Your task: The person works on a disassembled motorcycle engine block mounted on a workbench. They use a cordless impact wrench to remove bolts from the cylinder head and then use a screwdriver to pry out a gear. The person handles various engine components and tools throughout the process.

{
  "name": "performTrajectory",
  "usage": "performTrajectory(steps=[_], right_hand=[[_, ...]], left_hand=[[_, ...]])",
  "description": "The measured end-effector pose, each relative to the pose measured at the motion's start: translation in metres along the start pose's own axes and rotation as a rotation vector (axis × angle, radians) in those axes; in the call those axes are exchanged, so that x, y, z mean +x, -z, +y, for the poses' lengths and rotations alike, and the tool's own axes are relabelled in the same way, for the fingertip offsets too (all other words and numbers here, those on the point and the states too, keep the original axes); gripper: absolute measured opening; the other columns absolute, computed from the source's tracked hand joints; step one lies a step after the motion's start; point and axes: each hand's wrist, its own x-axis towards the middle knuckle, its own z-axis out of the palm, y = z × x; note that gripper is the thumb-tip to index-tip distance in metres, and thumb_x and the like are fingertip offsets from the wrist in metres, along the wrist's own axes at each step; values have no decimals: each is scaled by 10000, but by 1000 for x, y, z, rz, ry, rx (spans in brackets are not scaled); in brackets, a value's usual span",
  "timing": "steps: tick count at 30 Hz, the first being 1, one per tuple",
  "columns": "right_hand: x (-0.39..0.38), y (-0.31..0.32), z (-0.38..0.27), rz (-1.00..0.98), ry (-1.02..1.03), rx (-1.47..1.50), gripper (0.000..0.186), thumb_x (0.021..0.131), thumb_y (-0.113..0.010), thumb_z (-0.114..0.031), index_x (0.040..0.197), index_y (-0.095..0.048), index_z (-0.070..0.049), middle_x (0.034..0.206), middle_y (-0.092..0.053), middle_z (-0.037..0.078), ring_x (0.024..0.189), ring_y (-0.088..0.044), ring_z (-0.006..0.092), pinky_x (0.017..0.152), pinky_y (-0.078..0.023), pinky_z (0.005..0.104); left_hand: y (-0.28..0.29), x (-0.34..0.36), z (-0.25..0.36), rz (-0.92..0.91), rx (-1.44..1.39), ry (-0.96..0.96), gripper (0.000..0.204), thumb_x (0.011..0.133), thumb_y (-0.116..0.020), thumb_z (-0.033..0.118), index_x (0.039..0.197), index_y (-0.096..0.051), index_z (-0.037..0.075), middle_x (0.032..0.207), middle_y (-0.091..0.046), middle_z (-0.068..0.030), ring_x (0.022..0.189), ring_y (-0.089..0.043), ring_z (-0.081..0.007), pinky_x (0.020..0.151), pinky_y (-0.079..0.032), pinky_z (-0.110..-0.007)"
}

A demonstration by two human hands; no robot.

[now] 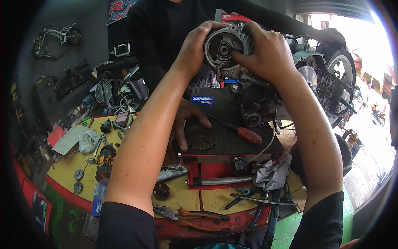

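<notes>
Raised in front of me is a round metal engine cylinder head (213, 58) with cooling fins on its side. My left hand (197, 45) is wrapped around its left edge and top. My right hand (267, 52) grips the finned right side, with its thumb against the round centre. A short length of timing chain (221, 74) hangs from the lower edge. Below, on a black mat (199, 95), lie a toothed sprocket (202, 141) and a red-handled screwdriver (248, 135). A co-worker's hand (186, 120) rests by the sprocket.
A partly stripped engine (257, 108) stands behind the screwdriver, with a motorcycle wheel (342, 68) to the right. Orange-handled pliers (195, 213), a crumpled rag (271, 172) and a red tray (192, 170) lie nearer me. The co-worker's other hand (331, 39) reaches toward the motorcycle.
</notes>
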Motion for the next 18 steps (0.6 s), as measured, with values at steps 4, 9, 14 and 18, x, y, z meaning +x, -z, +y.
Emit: performTrajectory(steps=[4,9,14,18], right_hand=[[0,-1,0,2,10,-8,694,778,-839,-424,1266,-617,17,842,-752,228,844,-761,420,788,-610,520],[1,0,-2,0,6,4,630,781,-837,-425,1191,-615,-2,827,-747,224,837,-757,423,782,-609,521],[0,-1,-1,12,13,-2,592,781,-838,-426,1140,-610,-14,825,-746,221,832,-756,423,779,-609,524],[0,1,-2,0,-1,-2,615,779,-840,-429,1175,-625,-10,837,-751,221,841,-759,420,785,-611,522]], left_hand=[[-1,0,-2,11,-6,-22,619,1153,-300,420,1382,-639,-44,1302,-732,-146,1191,-707,-202,1062,-558,-344],[0,0,-1,11,1,-10,612,1153,-296,405,1382,-641,-46,1308,-731,-147,1193,-706,-201,1067,-555,-342],[-1,-2,4,-5,20,-6,628,1155,-276,411,1382,-642,-44,1315,-728,-144,1207,-696,-196,1077,-546,-344],[0,-3,11,-31,21,37,642,1156,-260,421,1387,-642,-41,1320,-726,-144,1219,-688,-195,1085,-539,-347]])
